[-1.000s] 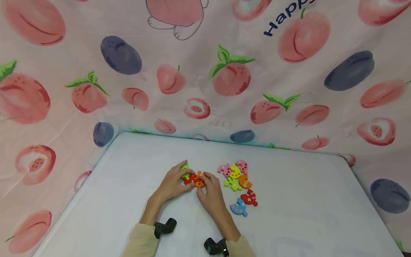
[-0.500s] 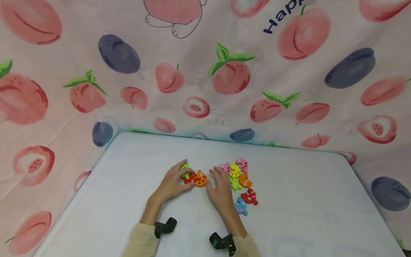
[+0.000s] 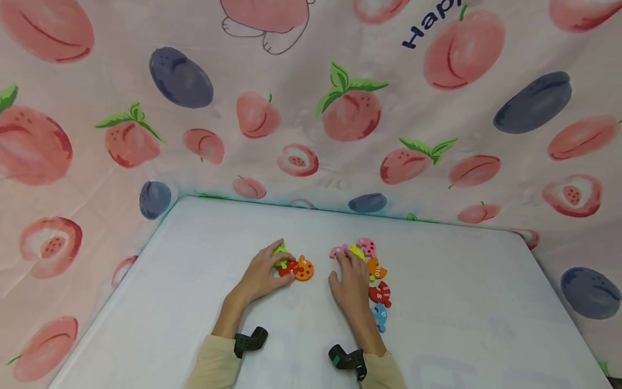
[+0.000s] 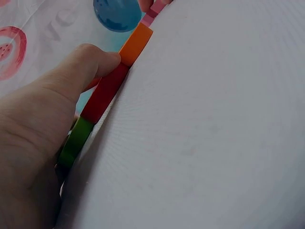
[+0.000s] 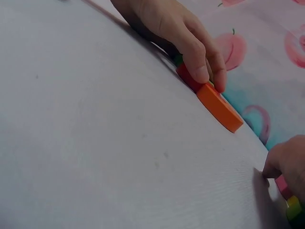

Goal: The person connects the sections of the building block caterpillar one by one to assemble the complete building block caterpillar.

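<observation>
In the head view my left hand [image 3: 264, 273] holds a red animal-shaped puzzle piece [image 3: 290, 267] marked 2 between thumb and fingers. Joined to it are a green piece [image 3: 279, 250], partly under the fingers, and an orange spotted piece [image 3: 305, 269]. The left wrist view shows the thumb against the red piece's edge [image 4: 106, 93]. To the right, my right hand [image 3: 353, 283] reaches over a loose group, its thumb apart from the fingers. The fingertips lie over a yellow piece [image 3: 358, 251] beside a pink piece [image 3: 337, 251]. A green piece is mostly hidden under this hand.
Around the right hand lie another pink piece [image 3: 367, 247], an orange piece [image 3: 377, 269], a red piece [image 3: 380, 294] marked 8 and a blue piece [image 3: 380, 317]. The white table [image 3: 466, 302] meets a fruit-print cloth [image 3: 301, 97] at its back and left.
My right hand has let go of the orange spotted piece and moved right over the loose group. The red 8 and blue pieces have shifted right. The left hand has stayed in place.
</observation>
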